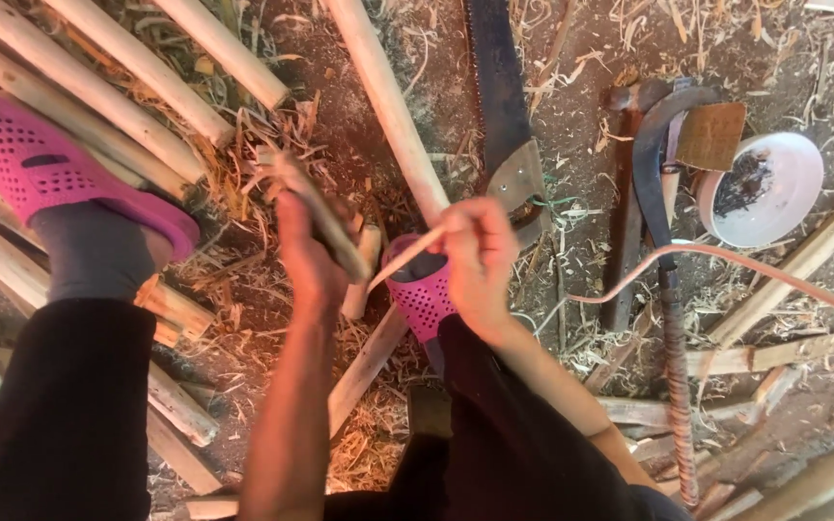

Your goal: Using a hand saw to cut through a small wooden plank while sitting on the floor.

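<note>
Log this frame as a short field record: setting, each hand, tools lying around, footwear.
setting: dirt ground strewn with wood shavings and peeled pale wooden poles
left hand: left hand grips a blurred flat wooden-looking tool
right hand: right hand pinches a long thin pale cane strip that trails off to the right
tools: dark-bladed hand saw, curved dark sickle with wrapped handle, round white bowl holding dark bits
footwear: pink perforated clogs; one foot rests on the poles
</note>
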